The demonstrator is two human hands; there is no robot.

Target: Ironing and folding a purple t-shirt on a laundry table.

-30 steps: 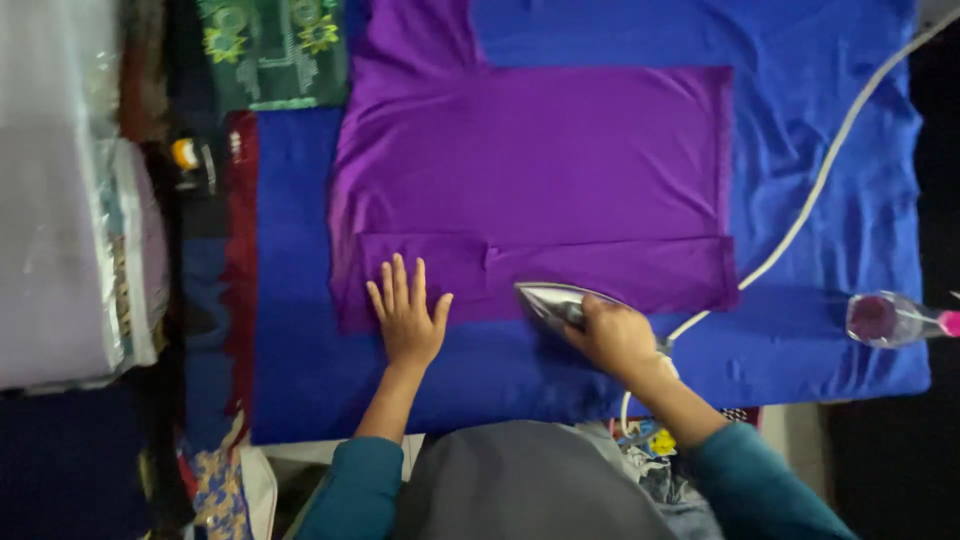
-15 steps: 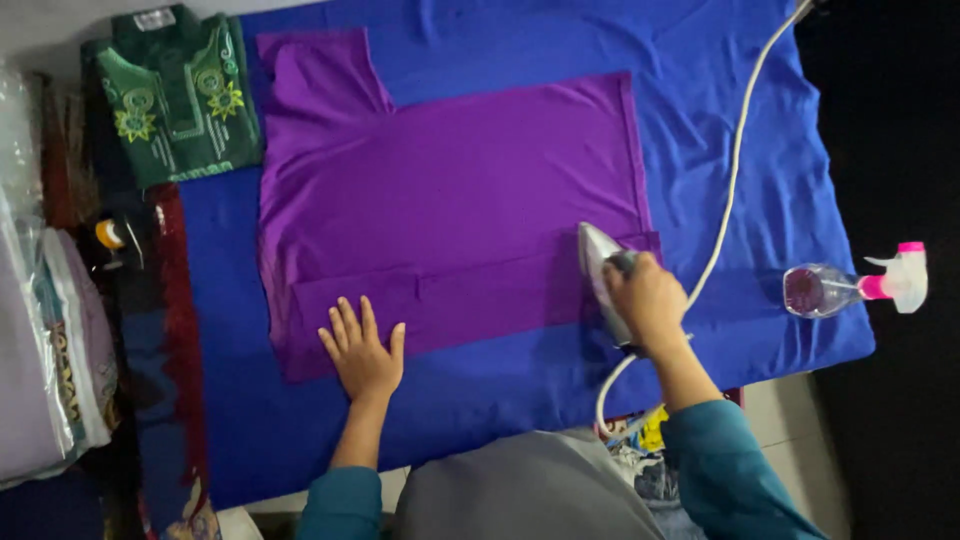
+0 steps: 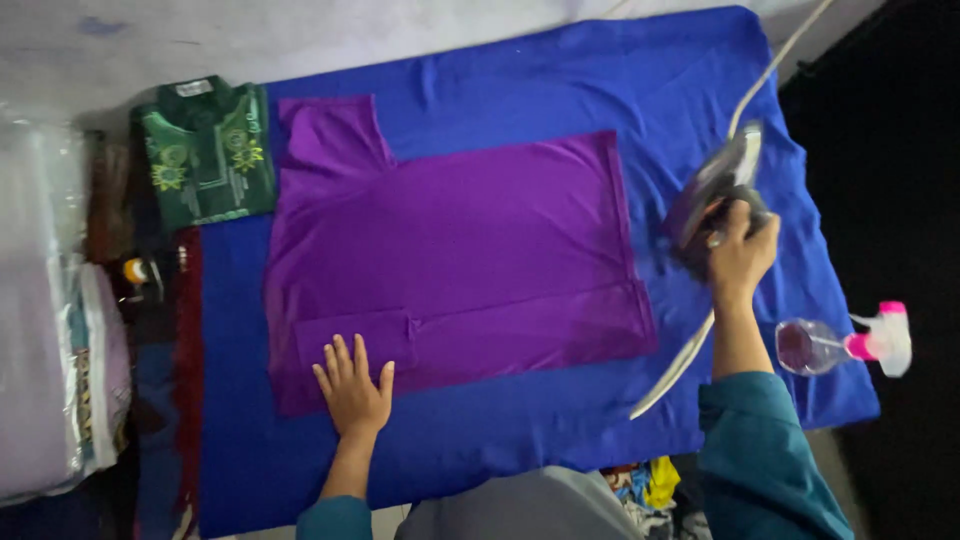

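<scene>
Two hands worked over a blue cloth [image 3: 520, 90], left hand [image 3: 353, 392] spread flat on the purple garment's [image 3: 450, 250] hem at 7 o'clock, right hand [image 3: 740, 255] clenched around a motion-blurred iron [image 3: 715, 185] at 3 o'clock, off the garment, white cord [image 3: 775, 65] cut off at top, spray bottle [image 3: 840, 345] beyond the wrist, folded green garment [image 3: 205, 150] at 10 o'clock.

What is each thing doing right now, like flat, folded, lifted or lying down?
Purple shirt: spread flat on the blue cloth.
Blue cloth: laid out.
Iron: lifted and tilted, off the shirt.
Right hand: gripping the iron.
Left hand: flat, fingers spread, on the shirt's edge.
Green garment: folded.
Spray bottle: lying on its side.
</scene>
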